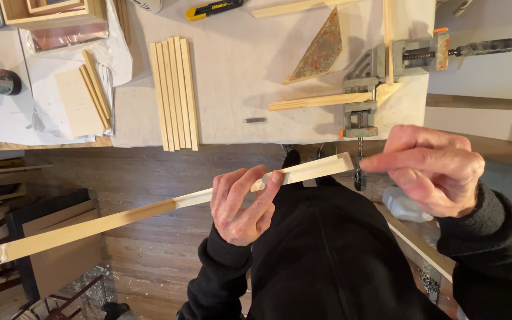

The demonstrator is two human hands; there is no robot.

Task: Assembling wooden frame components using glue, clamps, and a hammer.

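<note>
Head view: along the bench's [232, 127] near edge, toward its left end, I see a row of flat wood slats [175, 93] lying side by side. Below the edge, over the floor, my left hand [243, 204] pinches a long wooden moulding strip [149, 210] between thumb and curled fingers; the strip slopes from lower left up to its mitred end near the right hand. On the bench's right near corner a metal corner clamp [367, 89] grips two strips at a right angle. My right hand [431, 169] hovers just beside the strip's end, index finger extended toward it, holding nothing.
</note>
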